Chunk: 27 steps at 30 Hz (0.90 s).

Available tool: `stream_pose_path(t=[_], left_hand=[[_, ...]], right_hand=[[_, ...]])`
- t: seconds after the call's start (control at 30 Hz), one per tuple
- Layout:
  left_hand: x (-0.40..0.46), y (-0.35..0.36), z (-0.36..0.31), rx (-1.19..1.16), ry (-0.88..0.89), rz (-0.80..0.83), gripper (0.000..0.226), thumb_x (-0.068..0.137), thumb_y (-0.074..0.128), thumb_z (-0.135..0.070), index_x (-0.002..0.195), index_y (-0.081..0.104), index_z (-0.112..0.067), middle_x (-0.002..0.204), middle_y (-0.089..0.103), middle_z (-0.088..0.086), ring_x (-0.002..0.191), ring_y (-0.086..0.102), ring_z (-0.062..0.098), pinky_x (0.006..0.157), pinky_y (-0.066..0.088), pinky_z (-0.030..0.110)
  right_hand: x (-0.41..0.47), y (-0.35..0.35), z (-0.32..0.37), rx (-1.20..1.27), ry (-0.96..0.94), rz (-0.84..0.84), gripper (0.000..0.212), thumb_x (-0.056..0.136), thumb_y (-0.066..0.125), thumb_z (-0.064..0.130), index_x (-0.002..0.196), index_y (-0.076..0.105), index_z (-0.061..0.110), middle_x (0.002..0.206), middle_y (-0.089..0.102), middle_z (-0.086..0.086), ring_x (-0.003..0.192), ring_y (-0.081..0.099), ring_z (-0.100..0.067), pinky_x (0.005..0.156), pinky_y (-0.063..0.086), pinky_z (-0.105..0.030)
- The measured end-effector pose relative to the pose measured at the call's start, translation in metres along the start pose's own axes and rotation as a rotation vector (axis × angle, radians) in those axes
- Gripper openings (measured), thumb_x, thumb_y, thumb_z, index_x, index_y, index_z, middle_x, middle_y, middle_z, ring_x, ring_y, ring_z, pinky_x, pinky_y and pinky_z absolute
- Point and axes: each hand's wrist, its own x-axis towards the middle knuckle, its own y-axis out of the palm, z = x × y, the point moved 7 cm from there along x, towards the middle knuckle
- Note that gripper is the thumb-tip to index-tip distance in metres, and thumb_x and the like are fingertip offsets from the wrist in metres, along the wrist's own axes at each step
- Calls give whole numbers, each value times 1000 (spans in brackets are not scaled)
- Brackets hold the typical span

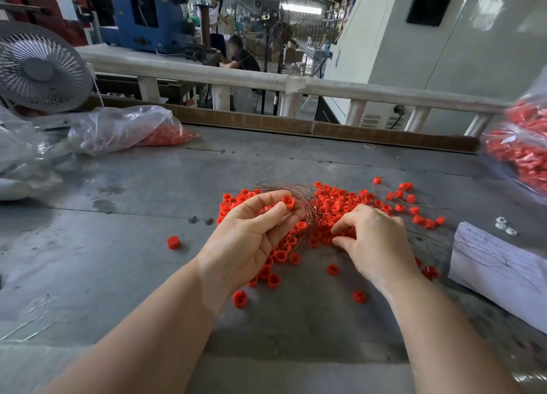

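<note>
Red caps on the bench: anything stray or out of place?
One red cap lies alone on the table, left of the main pile. A tangle of thin copper wire runs through the pile beside the left hand, which pinches another cap. Nothing looks damaged.

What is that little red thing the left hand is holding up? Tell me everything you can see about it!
It is a small red cap, a short round ring that looks like smooth plastic, hollow, with its open end facing the camera. The left hand pinches it between thumb and fingertips, just above the pile of red caps on the grey table. Thin wires lie right behind it; whether they touch it is unclear.
</note>
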Motion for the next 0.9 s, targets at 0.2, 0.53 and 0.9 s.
stream_pose_path(t=[0.2,0.53,0.9], left_hand=[[0,2,0,12,-6,31,16,82,54,3,92,65,-1,79,71,12,78,72,19,62,56,19],[-1,3,1,21,-6,23,17,81,56,2,95,64,0,79,71,12,77,71,18,63,56,19],[-1,3,2,41,-5,22,22,69,60,-2,90,65,0,80,71,12,76,71,16,65,57,19]], right_hand=[[1,3,4,-58,-65,-23,5,87,64,22,85,68,25,91,55,10,101,52,-15,72,15,-28],[-1,4,6,-69,-89,-19,4,84,68,21,85,69,25,86,44,13,102,51,-15,74,17,-27],[-1,-2,9,1264,176,16,15,77,69,4,70,68,18,56,64,12,53,55,5,47,40,-6]])
